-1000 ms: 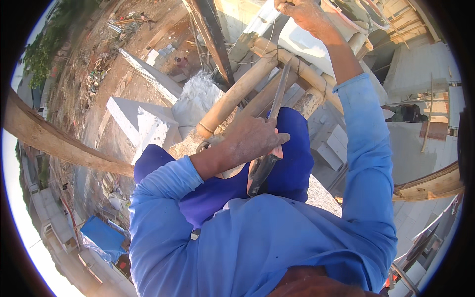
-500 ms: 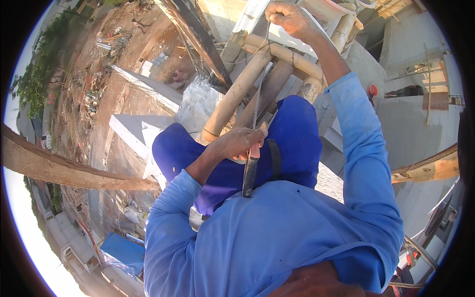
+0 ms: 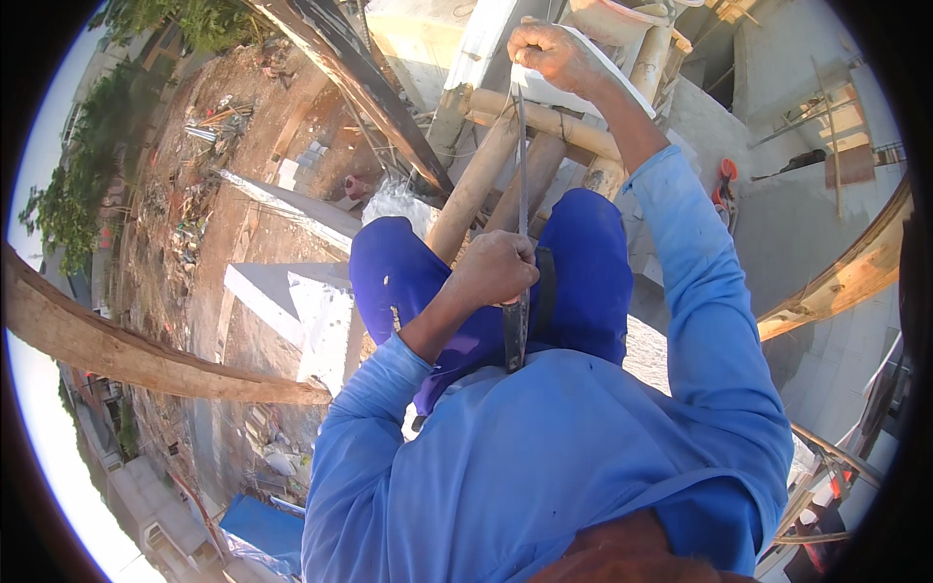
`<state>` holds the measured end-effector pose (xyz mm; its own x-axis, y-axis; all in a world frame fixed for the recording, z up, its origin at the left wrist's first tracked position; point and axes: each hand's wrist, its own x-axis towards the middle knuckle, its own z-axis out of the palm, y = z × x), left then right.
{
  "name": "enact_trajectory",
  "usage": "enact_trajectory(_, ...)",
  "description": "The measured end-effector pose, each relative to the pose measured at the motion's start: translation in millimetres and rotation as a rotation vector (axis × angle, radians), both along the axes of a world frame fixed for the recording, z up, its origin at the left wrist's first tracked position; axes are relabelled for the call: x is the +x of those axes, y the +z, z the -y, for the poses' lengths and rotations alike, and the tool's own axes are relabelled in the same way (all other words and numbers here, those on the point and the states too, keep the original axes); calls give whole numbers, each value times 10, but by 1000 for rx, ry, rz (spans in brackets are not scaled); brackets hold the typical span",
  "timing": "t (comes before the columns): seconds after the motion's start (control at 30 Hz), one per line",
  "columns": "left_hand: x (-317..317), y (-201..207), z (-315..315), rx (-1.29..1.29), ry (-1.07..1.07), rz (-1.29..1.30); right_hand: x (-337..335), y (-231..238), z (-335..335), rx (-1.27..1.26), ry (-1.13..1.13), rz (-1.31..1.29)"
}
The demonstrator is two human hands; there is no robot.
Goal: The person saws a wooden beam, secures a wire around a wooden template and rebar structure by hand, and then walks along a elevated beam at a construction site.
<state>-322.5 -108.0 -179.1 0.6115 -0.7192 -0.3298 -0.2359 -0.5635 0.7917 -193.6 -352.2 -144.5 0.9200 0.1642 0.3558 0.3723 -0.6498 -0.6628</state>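
Note:
My left hand (image 3: pixel 496 270) is closed around a tool with a dark handle (image 3: pixel 516 340), held in front of my lap. From the fist a long, thin grey blade (image 3: pixel 524 180) runs up and away, its far end near my right hand (image 3: pixel 556 56). That hand is raised over the wooden poles, fingers curled in a pinch; the thin cord seen in it earlier is hardly visible now. Below it, two round poles cross, a crosspiece (image 3: pixel 573 131) and a slanting pole (image 3: pixel 474 185). My knees, in blue trousers (image 3: pixel 588 262), sit close behind them.
A dark-edged timber (image 3: pixel 364 92) slants at the upper left, above rubble-strewn ground far below. Long wooden rails pass on my left (image 3: pixel 146 345) and right (image 3: pixel 841 267). A pale bucket (image 3: pixel 617 19) stands beyond the poles. Grey concrete surfaces lie to the right.
My left hand has turned and moved slightly right and up, bringing the blade nearly upright. My right hand has shifted slightly left and nearer. The view has tilted a little.

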Motion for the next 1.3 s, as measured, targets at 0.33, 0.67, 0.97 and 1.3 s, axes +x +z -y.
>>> enact_trajectory(0.33, 256, 8, 218, 206, -168, 64, -167, 11, 58, 56, -110, -100)
enact_trajectory(0.67, 459, -177, 217, 126, -246, 59, -300, -301, 77, 41, -181, -58)
enact_trajectory(0.97, 534, -269, 133, 207, -275, 99, -266, -436, 80, 35, -218, -98)
enact_trajectory(1.3, 218, -62, -138, 318, -223, 64, -249, -398, 13, 35, -219, -50)
